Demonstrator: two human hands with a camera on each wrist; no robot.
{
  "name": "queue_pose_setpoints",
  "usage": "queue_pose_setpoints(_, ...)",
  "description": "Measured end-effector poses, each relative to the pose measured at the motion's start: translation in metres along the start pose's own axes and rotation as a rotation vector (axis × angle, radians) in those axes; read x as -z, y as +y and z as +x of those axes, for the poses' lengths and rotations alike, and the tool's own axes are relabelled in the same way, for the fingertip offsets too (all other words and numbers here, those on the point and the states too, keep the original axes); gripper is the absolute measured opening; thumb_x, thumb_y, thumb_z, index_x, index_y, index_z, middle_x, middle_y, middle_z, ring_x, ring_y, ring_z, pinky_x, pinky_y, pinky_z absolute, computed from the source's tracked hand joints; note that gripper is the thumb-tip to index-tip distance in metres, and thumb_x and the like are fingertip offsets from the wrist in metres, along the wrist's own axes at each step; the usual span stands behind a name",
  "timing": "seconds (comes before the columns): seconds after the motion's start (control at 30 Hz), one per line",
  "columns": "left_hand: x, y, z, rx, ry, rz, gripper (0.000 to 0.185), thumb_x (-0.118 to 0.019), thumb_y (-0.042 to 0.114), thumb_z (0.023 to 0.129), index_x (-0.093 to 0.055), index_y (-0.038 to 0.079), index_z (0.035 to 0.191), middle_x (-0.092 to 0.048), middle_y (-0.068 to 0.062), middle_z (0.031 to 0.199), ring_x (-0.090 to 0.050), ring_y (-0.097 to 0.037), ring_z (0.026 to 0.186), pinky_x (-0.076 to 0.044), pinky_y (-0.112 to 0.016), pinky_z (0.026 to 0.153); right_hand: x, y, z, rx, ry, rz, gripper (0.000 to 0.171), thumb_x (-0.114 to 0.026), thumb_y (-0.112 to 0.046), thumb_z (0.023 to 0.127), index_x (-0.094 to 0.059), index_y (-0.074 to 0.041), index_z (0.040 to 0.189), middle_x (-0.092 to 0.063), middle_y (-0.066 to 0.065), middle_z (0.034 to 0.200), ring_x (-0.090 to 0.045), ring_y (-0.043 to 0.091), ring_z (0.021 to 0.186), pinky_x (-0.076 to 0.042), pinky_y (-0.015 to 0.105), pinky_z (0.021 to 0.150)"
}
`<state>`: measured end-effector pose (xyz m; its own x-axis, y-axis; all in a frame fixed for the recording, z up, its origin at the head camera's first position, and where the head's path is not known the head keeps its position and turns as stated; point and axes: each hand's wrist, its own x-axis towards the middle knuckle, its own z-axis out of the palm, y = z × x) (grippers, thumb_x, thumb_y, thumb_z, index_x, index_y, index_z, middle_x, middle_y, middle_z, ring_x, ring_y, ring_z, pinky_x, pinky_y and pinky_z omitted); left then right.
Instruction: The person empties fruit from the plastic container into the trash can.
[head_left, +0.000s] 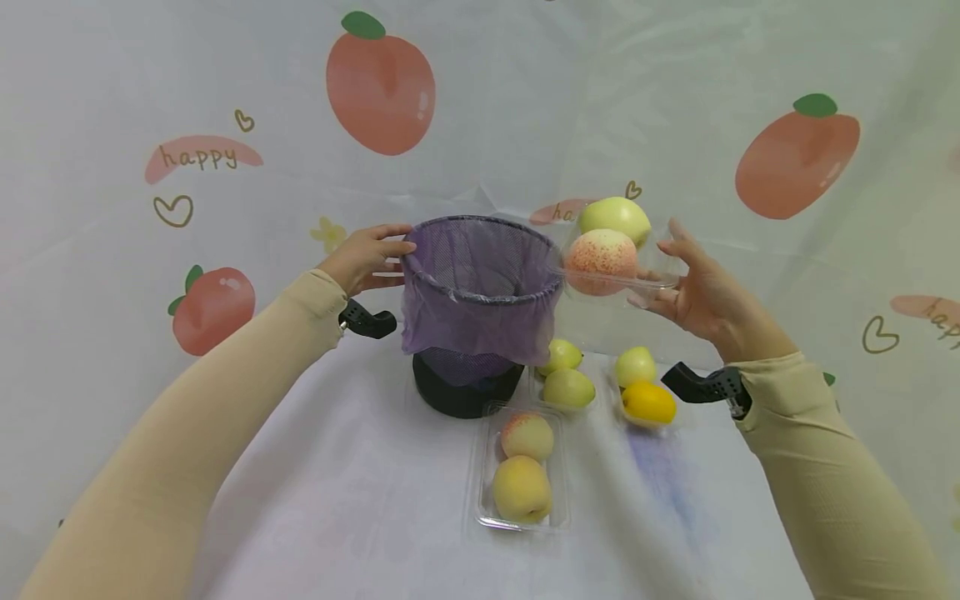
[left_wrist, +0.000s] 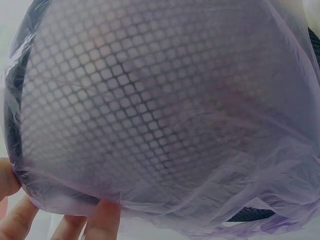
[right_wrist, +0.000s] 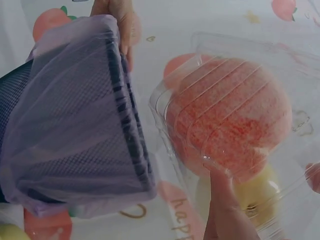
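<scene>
A black mesh bin (head_left: pixel 468 392) lined with a purple plastic bag (head_left: pixel 480 287) stands at the table's middle. My left hand (head_left: pixel 369 257) holds its left rim, fingers (left_wrist: pixel 102 220) against the bag (left_wrist: pixel 165 125). My right hand (head_left: pixel 693 287) holds up a clear plastic tray (head_left: pixel 660 279) beside the bin's right rim. In that tray lie a speckled pink peach (head_left: pixel 600 260) and a pale green fruit (head_left: pixel 615 217). The right wrist view shows the tray (right_wrist: pixel 200 125) with the peach (right_wrist: pixel 230 120) next to the bin (right_wrist: pixel 75 125), a finger (right_wrist: pixel 222 200) under it.
On the white cloth in front of the bin lies a clear tray (head_left: pixel 480 492) with two yellow-pink peaches (head_left: pixel 522 487). Further right are two green pears (head_left: pixel 567 387), a pale green fruit (head_left: pixel 635 365) and an orange fruit (head_left: pixel 648 402). A fruit-print cloth (head_left: pixel 795 158) hangs behind.
</scene>
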<state>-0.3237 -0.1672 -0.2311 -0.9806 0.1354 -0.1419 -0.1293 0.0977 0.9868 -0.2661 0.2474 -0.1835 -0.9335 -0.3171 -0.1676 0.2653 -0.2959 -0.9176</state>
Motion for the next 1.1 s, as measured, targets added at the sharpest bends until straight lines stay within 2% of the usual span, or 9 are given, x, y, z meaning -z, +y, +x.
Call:
queue_pose_setpoints(0.1,0.000,0.000,0.000,0.003,-0.001,-0.002,0.057,-0.052,0.019,0.101,-0.030,0.021,0.153,-0.034,-0.013,0.150,-0.042,-0.033,0.132,-0.043,-0.042,0.109,-0.009,-0.005,0.006,0.020,0.032,-0.077,0.074,-0.055,-0.034,0.098,-0.006,-0.063,0.145,0.016,0.009,0.161,-0.059,0.028,0.111,-0.061,0.035,0.079)
queue_pose_setpoints(0.33,-0.002,0.002,-0.004,-0.013,-0.001,0.020,0.058,-0.056,0.021,0.099,-0.033,0.021,0.152,-0.037,-0.012,0.149,-0.044,-0.032,0.131,-0.046,-0.040,0.107,-0.028,-0.016,0.018,0.071,0.085,-0.152,0.077,-0.058,-0.033,0.097,-0.004,-0.063,0.144,0.009,0.006,0.161,-0.050,0.029,0.124,-0.060,0.033,0.082)
queue_pose_setpoints(0.47,-0.002,0.000,-0.003,-0.022,0.001,0.029,0.057,-0.057,0.023,0.099,-0.034,0.022,0.152,-0.038,-0.011,0.148,-0.045,-0.032,0.131,-0.047,-0.039,0.105,-0.040,-0.021,0.025,0.082,0.121,-0.205,0.081,-0.060,-0.032,0.096,-0.003,-0.063,0.143,0.017,0.007,0.161,-0.014,0.037,0.147,-0.060,0.033,0.082)
queue_pose_setpoints(0.53,-0.001,0.000,-0.002,-0.017,0.002,0.025,0.057,-0.055,0.022,0.100,-0.033,0.022,0.152,-0.037,-0.012,0.149,-0.044,-0.032,0.131,-0.046,-0.040,0.106,-0.046,-0.023,0.028,0.079,0.142,-0.227,0.082,-0.061,-0.031,0.096,-0.003,-0.063,0.143,0.017,0.011,0.160,-0.012,0.038,0.147,-0.060,0.032,0.081)
queue_pose_setpoints(0.6,-0.001,0.000,-0.001,-0.011,-0.002,0.015,0.057,-0.053,0.020,0.101,-0.030,0.021,0.153,-0.035,-0.013,0.151,-0.042,-0.033,0.133,-0.044,-0.042,0.108,-0.051,-0.024,0.030,0.082,0.159,-0.250,0.083,-0.061,-0.029,0.095,-0.003,-0.062,0.144,0.014,0.014,0.160,-0.015,0.039,0.146,-0.060,0.032,0.079)
queue_pose_setpoints(0.73,-0.001,0.000,0.001,-0.004,-0.002,0.012,0.057,-0.052,0.020,0.101,-0.029,0.021,0.154,-0.033,-0.014,0.151,-0.041,-0.034,0.134,-0.042,-0.043,0.110,-0.059,-0.026,0.034,0.116,0.185,-0.326,0.085,-0.064,-0.027,0.094,-0.006,-0.059,0.146,-0.015,0.017,0.148,-0.034,0.036,0.128,-0.060,0.032,0.077)
queue_pose_setpoints(0.9,-0.002,0.000,0.001,-0.001,0.005,0.014,0.058,-0.053,0.020,0.101,-0.030,0.021,0.153,-0.034,-0.013,0.151,-0.041,-0.034,0.134,-0.043,-0.043,0.109,-0.070,-0.027,0.035,0.163,0.170,-0.411,0.087,-0.068,-0.025,0.092,-0.009,-0.057,0.148,-0.010,0.020,0.155,-0.043,0.034,0.120,-0.062,0.033,0.073)
queue_pose_setpoints(1.0,-0.001,0.000,0.001,-0.001,0.008,0.018,0.057,-0.053,0.020,0.101,-0.030,0.021,0.153,-0.034,-0.013,0.151,-0.041,-0.034,0.134,-0.043,-0.043,0.109,-0.076,-0.027,0.038,0.192,0.168,-0.462,0.087,-0.068,-0.022,0.091,-0.011,-0.054,0.149,-0.011,0.013,0.160,-0.058,0.024,0.088,-0.061,0.031,0.062)
queue_pose_setpoints(1.1,0.000,0.000,0.002,-0.002,0.006,0.020,0.058,-0.053,0.020,0.101,-0.030,0.021,0.153,-0.034,-0.014,0.151,-0.041,-0.034,0.134,-0.043,-0.043,0.109,-0.083,-0.027,0.041,0.217,0.182,-0.527,0.087,-0.068,-0.021,0.091,-0.012,-0.053,0.149,-0.005,0.003,0.163,-0.062,0.026,0.087,-0.061,0.031,0.059)
